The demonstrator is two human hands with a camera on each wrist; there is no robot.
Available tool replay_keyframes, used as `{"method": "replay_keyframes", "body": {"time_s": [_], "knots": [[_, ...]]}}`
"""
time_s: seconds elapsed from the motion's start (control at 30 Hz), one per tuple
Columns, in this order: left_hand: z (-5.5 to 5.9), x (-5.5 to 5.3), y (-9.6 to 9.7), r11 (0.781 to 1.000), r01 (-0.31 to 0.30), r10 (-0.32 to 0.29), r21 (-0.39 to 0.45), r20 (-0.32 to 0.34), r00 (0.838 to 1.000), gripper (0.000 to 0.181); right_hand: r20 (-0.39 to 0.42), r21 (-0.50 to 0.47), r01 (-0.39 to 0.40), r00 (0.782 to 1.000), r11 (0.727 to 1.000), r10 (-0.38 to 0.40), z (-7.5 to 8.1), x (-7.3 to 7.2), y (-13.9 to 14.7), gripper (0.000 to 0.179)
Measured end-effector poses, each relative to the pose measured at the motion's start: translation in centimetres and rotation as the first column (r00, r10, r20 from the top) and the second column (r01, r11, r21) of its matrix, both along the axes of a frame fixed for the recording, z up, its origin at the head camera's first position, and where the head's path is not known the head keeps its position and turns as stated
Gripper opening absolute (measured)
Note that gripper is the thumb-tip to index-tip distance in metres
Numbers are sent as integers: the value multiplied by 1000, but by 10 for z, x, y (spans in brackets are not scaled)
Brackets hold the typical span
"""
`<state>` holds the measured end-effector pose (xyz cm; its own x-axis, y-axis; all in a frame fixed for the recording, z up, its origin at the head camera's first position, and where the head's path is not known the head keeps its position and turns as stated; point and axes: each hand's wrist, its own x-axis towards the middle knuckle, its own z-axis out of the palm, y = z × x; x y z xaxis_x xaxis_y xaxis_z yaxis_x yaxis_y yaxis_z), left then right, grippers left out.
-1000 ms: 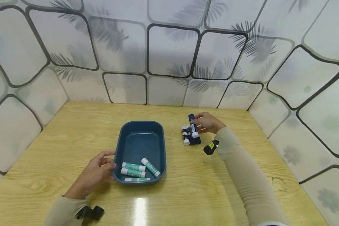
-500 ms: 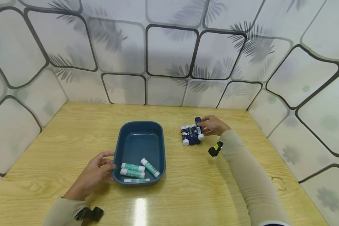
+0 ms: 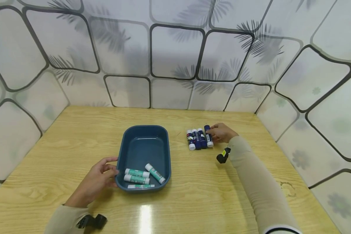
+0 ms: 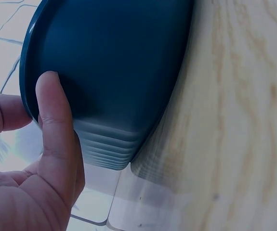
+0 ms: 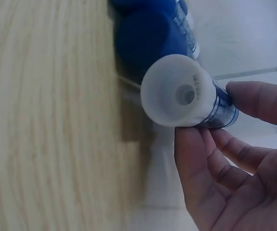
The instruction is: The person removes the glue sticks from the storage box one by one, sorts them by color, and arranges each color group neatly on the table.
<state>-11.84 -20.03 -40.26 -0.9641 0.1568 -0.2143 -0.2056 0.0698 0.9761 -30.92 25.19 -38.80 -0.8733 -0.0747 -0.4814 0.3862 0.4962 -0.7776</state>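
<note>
My right hand (image 3: 222, 133) pinches a dark blue glue stick (image 3: 208, 136) between thumb and fingers, its white hollow base facing the right wrist camera. I cannot tell whether that glue stick touches the table. Just left of it, three blue glue sticks (image 3: 196, 139) lie side by side in a row; part of them shows as blue ends (image 5: 145, 36) in the right wrist view. My left hand (image 3: 97, 178) touches the left side of a dark blue plastic bin (image 3: 168, 152), thumb and index finger apart at its wall and rim. Several green-and-white glue sticks (image 3: 136, 179) lie at the bin's near end.
A wooden table (image 3: 193, 195) carries everything. Patterned wall covering (image 3: 175, 52) closes off the back and both sides. Small black cameras (image 3: 223, 156) are strapped to both wrists.
My right hand has moved the held glue stick rightward and lower, from above the row to beside its right end. My left hand and the bin stay in place.
</note>
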Motion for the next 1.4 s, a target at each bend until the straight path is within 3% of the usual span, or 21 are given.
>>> {"method": "replay_keyframes", "body": {"time_s": [0.83,1.4], "knots": [[2,0,0,1000,5,-5,6,1,1000,49,-10,41,23,1000,999,-22,-13,-4,1,46],[1,0,1,1000,-5,5,12,10,1000,49,-4,50,25,1000,998,-25,-11,-2,-4,46]]}}
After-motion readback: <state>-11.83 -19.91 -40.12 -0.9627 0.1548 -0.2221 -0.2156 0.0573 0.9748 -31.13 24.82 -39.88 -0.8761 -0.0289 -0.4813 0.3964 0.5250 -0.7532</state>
